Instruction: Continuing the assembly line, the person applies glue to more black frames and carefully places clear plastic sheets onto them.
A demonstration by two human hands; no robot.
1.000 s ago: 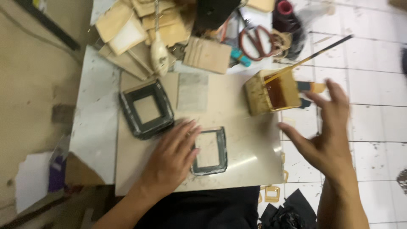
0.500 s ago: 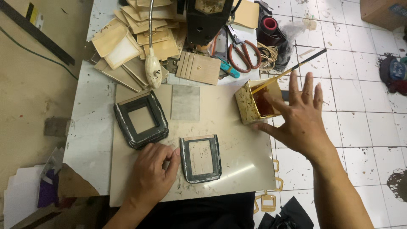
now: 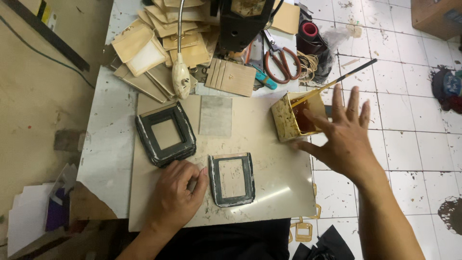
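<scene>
A pale, paint-flecked work board [image 3: 269,163] is spread flat under both hands, smooth and rectangular. Beyond the left hand, a heap of tan leather pieces [image 3: 159,43] is piled up, square-cut and overlapping. Just ahead of the left hand, a stack of dark rectangular frames [image 3: 165,134] is laid, edges rough and grey-smeared. A single dark frame [image 3: 232,179], open in the middle and streaked with pale residue, is seen flat on the board between the hands; its left edge is touched by the left hand [image 3: 175,195], whose fingers are curled loosely, nothing clamped. The right hand [image 3: 344,139] is held spread wide, fingers apart, nothing gripped, right beside a boxy, stained yellow glue container [image 3: 288,120] filled with amber liquid. A thin brush [image 3: 344,77] is propped slanting out of that container. Red-handled scissors [image 3: 281,60] are seen farther off, past the container.
</scene>
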